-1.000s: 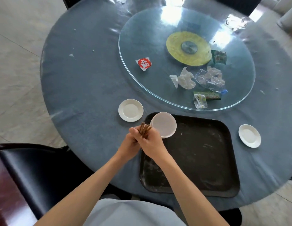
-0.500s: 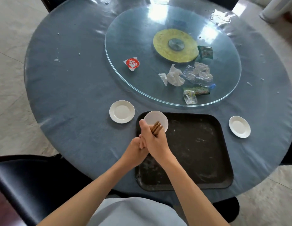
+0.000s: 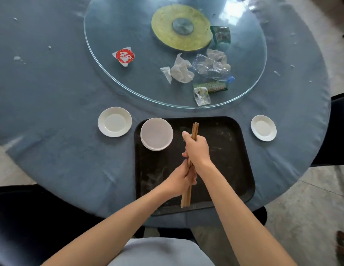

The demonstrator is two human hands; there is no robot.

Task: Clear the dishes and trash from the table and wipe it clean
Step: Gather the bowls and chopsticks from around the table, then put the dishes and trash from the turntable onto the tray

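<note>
Crumbs [image 3: 17,58] dot the blue table [image 3: 57,89] far to the left of the fingers. A small white saucer [image 3: 114,121] sits on the cloth, up and left of both hands, just beside the black tray [image 3: 225,150]. A white bowl [image 3: 156,134] stands in the tray's far left corner, just left of the right hand. A red-and-white lid [image 3: 125,56] lies on the glass turntable [image 3: 109,77], well beyond the fingers. The left hand [image 3: 181,180] curls its fingers round the lower half of a bundle of brown chopsticks [image 3: 194,129], whose near ends stick out below the fist over the tray. The right hand [image 3: 197,148] wraps the same bundle higher up, thumb raised along it, with the far ends poking out past the fingers. Crumpled plastic wrap [image 3: 181,71], a crushed clear bottle [image 3: 211,68] and green packets [image 3: 210,87] lie on the glass beyond the right hand. A second white saucer [image 3: 263,128] rests on the cloth to the right of the tray.
</note>
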